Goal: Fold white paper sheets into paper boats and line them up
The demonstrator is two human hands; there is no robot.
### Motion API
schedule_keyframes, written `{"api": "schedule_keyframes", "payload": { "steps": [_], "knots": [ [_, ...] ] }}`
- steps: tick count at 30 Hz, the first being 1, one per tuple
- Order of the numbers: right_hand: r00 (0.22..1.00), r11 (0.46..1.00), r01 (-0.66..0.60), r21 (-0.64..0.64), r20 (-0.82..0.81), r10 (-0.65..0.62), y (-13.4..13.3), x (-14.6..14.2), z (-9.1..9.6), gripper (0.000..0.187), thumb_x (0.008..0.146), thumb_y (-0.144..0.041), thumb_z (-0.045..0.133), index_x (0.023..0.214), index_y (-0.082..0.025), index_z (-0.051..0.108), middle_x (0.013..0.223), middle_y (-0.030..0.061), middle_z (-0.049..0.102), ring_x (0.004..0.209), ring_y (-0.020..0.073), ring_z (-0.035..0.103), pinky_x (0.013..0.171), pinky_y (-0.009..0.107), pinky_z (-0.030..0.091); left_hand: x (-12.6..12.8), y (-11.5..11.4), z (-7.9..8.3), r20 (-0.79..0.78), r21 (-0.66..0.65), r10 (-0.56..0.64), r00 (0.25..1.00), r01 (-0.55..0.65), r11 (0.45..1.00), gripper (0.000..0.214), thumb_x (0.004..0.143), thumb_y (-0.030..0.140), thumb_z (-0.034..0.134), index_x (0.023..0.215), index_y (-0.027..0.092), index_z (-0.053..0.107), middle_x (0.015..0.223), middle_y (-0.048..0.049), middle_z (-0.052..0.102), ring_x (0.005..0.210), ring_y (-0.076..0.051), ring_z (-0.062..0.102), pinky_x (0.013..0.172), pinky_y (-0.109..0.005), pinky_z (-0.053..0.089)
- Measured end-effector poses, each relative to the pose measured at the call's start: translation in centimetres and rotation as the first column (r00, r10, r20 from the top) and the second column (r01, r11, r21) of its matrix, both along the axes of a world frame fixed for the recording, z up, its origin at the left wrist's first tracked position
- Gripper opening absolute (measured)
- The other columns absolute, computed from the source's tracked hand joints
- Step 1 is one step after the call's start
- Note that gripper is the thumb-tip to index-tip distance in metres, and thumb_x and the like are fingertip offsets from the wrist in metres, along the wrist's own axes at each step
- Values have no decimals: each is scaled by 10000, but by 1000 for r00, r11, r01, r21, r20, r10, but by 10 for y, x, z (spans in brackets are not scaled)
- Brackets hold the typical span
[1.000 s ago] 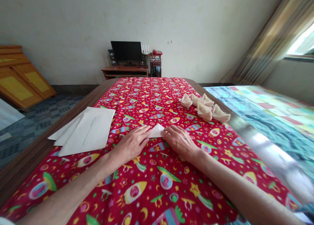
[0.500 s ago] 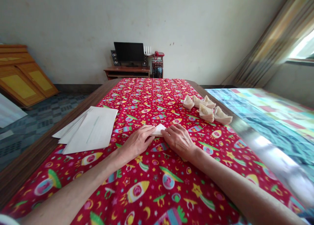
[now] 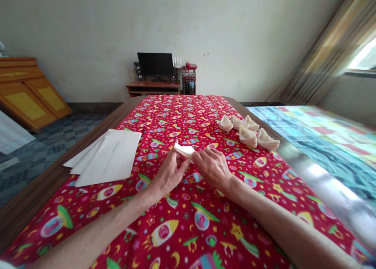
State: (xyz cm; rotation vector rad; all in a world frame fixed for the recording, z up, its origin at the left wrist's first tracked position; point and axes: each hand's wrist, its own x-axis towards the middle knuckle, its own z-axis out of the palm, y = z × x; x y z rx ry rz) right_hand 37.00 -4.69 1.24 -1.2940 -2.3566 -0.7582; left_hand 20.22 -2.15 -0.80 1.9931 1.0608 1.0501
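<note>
On the left side of the red cloth (image 3: 158, 218), a fanned stack of paper sheets (image 3: 126, 155), flat and seemingly unfolded, so probably the part left to work; at least three layers showing, full count impossible to tell, with a faint streak down the top one. Over the middle of the cloth, left hand (image 3: 169, 174), fingers grasping the left end of a folded paper (image 3: 184, 150), thumb close under the near edge, contact there unclear. Also over the cloth's middle, between both hands, that same folded paper: apparently partway through its folding, already compact, but without the open hollow of the pieces farther right. A little right of the cloth's middle, right hand (image 3: 212, 167), fingers curled onto the right end of the folded paper, fingertips mostly hidden. Near the cloth's right edge, a cluster of pointed paper pieces (image 3: 248, 136), in about five groups, some seemingly nested; by all appearances done and set aside, well apart from both hands.

As for the folded paper's look, from left to right: a narrow tip raised in the left fingers, then a bright white upper face with a creamier near edge, then a right end partly covered by fingers. Tilted overall, small, crisp-edged; inner creases too small to make out.
</note>
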Motion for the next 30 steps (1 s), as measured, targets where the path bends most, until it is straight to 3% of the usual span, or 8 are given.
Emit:
{"api": "schedule_keyframes", "payload": {
  "steps": [4, 7, 11, 14, 20, 24, 30],
  "knots": [
    [999, 999, -29, -20, -46, 28, -8, -7, 2, 212, 935, -176, 407, 790, -177, 561, 683, 20, 595, 641, 148, 469, 620, 300, 291, 8, -8, 14, -86, 74, 22, 996, -16, 997, 457, 934, 322, 370, 1369, 184, 367, 1081, -76, 661, 1046, -208, 606, 931, -369, 482],
    [994, 999, -30, -44, -108, 25, -11, -9, 2, 226, 937, -183, 402, 766, -181, 549, 674, 14, 596, 631, 139, 468, 603, 287, 286, 9, -10, 21, -55, 94, 16, 998, -10, 996, 422, 918, 242, 348, 1327, 177, 428, 1074, -78, 663, 1001, -194, 620, 897, -349, 495],
    [977, 998, 14, -61, -213, -26, -10, -9, 0, 255, 941, -222, 391, 739, -181, 541, 645, 6, 590, 590, 122, 458, 559, 273, 247, 10, -7, 24, -77, 33, 82, 994, -80, 996, 395, 857, 234, 446, 1227, 117, 514, 857, -59, 697, 737, -181, 655, 691, -290, 526],
    [965, 998, 27, -59, -260, -42, -10, -10, 2, 253, 935, -233, 393, 738, -181, 545, 627, 2, 593, 580, 113, 473, 555, 265, 234, 10, -4, 24, -129, 37, 137, 982, -134, 990, 319, 813, 226, 508, 1103, 117, 586, 689, -12, 671, 554, -145, 603, 533, -231, 472],
    [961, 992, 122, -42, -247, -128, -11, -13, 8, 180, 903, -292, 427, 911, -184, 572, 640, 17, 619, 564, 128, 490, 530, 273, 194, 11, -6, 26, -220, 53, 206, 954, -199, 979, 98, 764, 180, 544, 748, 133, 629, 537, 7, 583, 467, -125, 538, 446, -207, 372],
    [957, 982, 157, -101, -232, -177, -10, -11, 5, 204, 904, -275, 402, 825, -204, 575, 603, -3, 601, 509, 115, 466, 497, 278, 143, 11, -6, 26, -243, 93, 217, 946, -200, 975, 131, 757, 185, 560, 840, 136, 648, 541, 18, 559, 478, -126, 522, 454, -208, 356],
    [910, 934, 284, -218, -246, -334, -4, -3, 10, 206, 874, -217, 415, 774, -194, 593, 643, 12, 642, 547, 115, 514, 509, 272, 156, 1, 6, 20, -160, 118, 149, 976, -131, 984, 457, 762, 142, 520, 1216, 161, 560, 591, 50, 546, 514, -106, 506, 524, -199, 400]
  ]
}}
